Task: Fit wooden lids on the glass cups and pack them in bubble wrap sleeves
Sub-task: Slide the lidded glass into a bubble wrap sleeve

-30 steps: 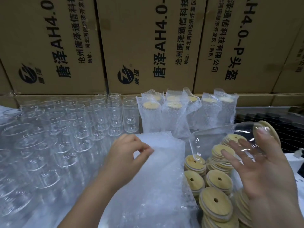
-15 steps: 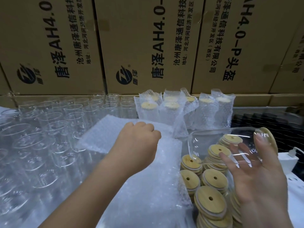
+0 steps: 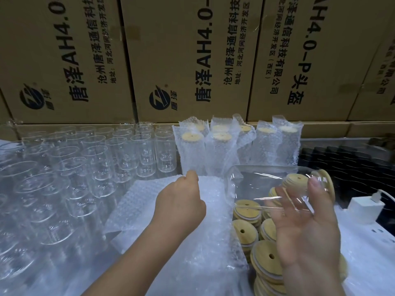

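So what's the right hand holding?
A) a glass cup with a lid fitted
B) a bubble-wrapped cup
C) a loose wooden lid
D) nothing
A: the right hand grips a clear glass cup lying sideways, a wooden lid on its far end.

Two bare hands + forearms, one person. L hand [image 3: 179,201] shows its back: smooth, rounded knuckles, slim wrist. It runs into a bare L forearm [image 3: 132,263], which reaches the frame's bottom edge. R hand [image 3: 307,231] shows palm side: creases across the palm, slender fingers, some blurred. Thumbnail [image 3: 316,184] is short, rounded, natural-looking w/ a pale sheen. R wrist [image 3: 314,283] is bare too, cut off by the bottom edge.
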